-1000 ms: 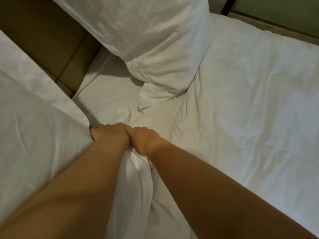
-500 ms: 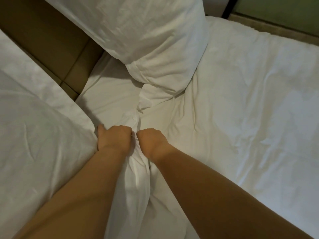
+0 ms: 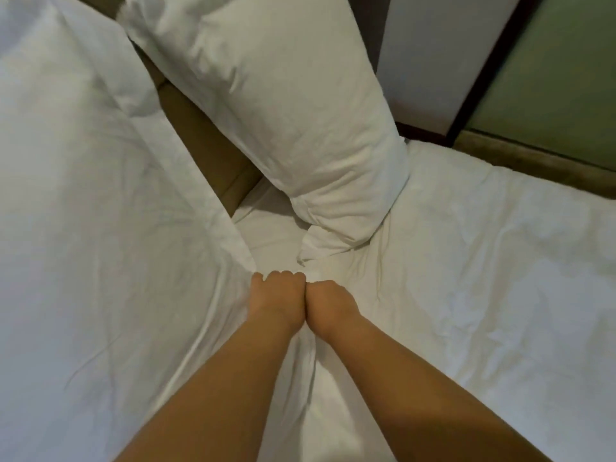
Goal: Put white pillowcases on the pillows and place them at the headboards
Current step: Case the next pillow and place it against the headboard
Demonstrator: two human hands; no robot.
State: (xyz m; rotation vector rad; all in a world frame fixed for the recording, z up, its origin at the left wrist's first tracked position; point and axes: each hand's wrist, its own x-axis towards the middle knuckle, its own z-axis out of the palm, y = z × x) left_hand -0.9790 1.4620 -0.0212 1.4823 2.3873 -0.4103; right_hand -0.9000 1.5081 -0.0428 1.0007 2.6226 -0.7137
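Both hands, left hand (image 3: 276, 295) and right hand (image 3: 328, 306), had closed from slightly apart to knuckle against knuckle, each clamped on the bunched open end of the pillowcase (image 3: 300, 358) covering the near pillow (image 3: 100, 228) at my left on the bed (image 3: 483, 278); I judged casing nearly complete, placement pending. A second pillow (image 3: 283, 111) leaned against the brown headboard (image 3: 200, 138), beside a pale wall (image 3: 430, 51) and green panel (image 3: 550, 61).

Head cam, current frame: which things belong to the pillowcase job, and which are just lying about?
Job: left hand and right hand, both gripping the near pillowcase; cased pillow leaning at the headboard.
Just there: bed sheet, green panel, white wall.
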